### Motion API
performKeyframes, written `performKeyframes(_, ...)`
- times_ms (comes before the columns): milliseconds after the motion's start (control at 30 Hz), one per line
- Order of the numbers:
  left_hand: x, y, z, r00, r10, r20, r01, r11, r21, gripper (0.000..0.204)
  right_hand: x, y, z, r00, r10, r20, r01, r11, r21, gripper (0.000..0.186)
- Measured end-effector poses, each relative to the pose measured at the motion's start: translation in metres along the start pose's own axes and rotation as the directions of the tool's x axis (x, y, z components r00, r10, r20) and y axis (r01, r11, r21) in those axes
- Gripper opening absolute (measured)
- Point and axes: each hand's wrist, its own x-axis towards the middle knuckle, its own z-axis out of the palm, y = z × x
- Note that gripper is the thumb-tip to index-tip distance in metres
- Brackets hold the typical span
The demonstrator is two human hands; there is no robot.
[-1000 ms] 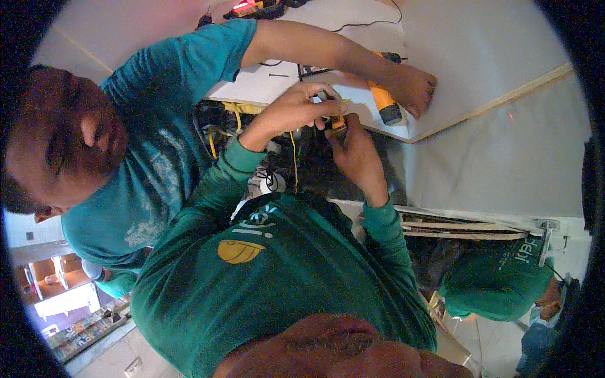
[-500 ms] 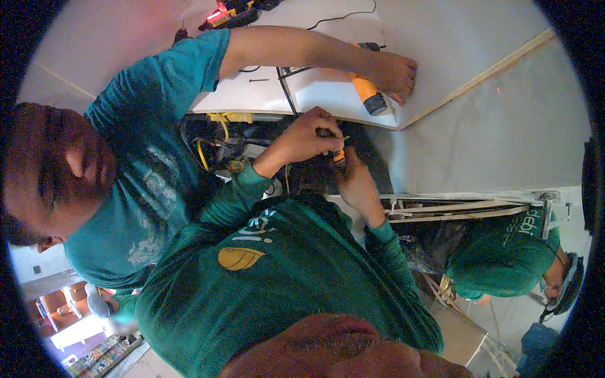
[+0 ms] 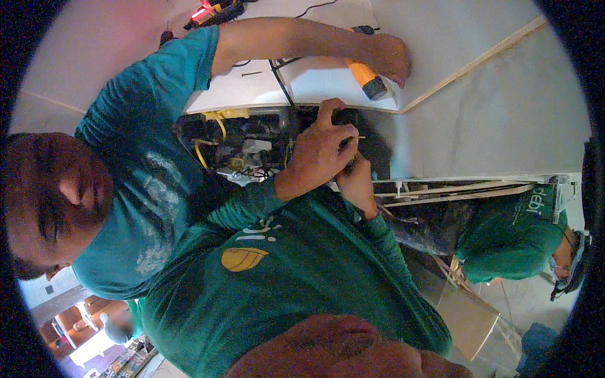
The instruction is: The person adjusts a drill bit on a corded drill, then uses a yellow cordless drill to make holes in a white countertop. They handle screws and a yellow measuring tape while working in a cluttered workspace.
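My left hand (image 3: 320, 150) is closed, its fingers bent round a small dark object that is mostly hidden. A thin pale rod (image 3: 360, 137) sticks out to the right by its fingertips. Just below, my right hand (image 3: 358, 184) is closed too, its fingertips against the underside of the same dark object. I cannot make out the object's kind. Both hands are in front of my chest, at the edge of a dark opening (image 3: 252, 129) with cables and a yellow cord (image 3: 200, 153) inside.
A co-worker at the left reaches across a white panel (image 3: 227, 93); their hand (image 3: 392, 60) is by an orange and black tool (image 3: 367, 79). A screw (image 3: 251, 74) lies on the panel. Another power tool (image 3: 214, 12) shows red light. A person in green (image 3: 513, 242) bends at the right.
My left hand has turned and come down and right, covering the orange part that showed between my hands. The whole view has shifted slightly. The co-worker's arm stays stretched over the panel.
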Motion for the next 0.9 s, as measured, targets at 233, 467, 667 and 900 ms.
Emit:
performKeyframes(233,-0.007,-0.002,0.013,0.999,-0.041,-0.029,0.044,0.989,0.14,0.009,-0.001,-0.011,-0.003,0.999,0.031,-0.011,-0.033,0.991,-0.133,0.037)
performKeyframes(467,-0.015,-0.01,0.025,0.997,0.049,0.053,-0.058,0.984,0.17,0.011,-0.01,0.001,-0.021,0.999,0.044,-0.021,-0.049,0.892,-0.45,0.038)
performKeyframes(667,-0.015,-0.014,0.026,0.997,0.024,0.068,-0.035,0.987,0.157,0.01,-0.015,-0.015,-0.013,0.991,0.109,-0.073,-0.13,0.884,-0.449,0.034)
performKeyframes(900,-0.022,-0.016,0.021,0.973,0.056,0.224,-0.126,0.942,0.311,0.007,-0.028,-0.019,-0.021,0.986,0.166,-0.007,-0.146,0.847,-0.511,0.035)
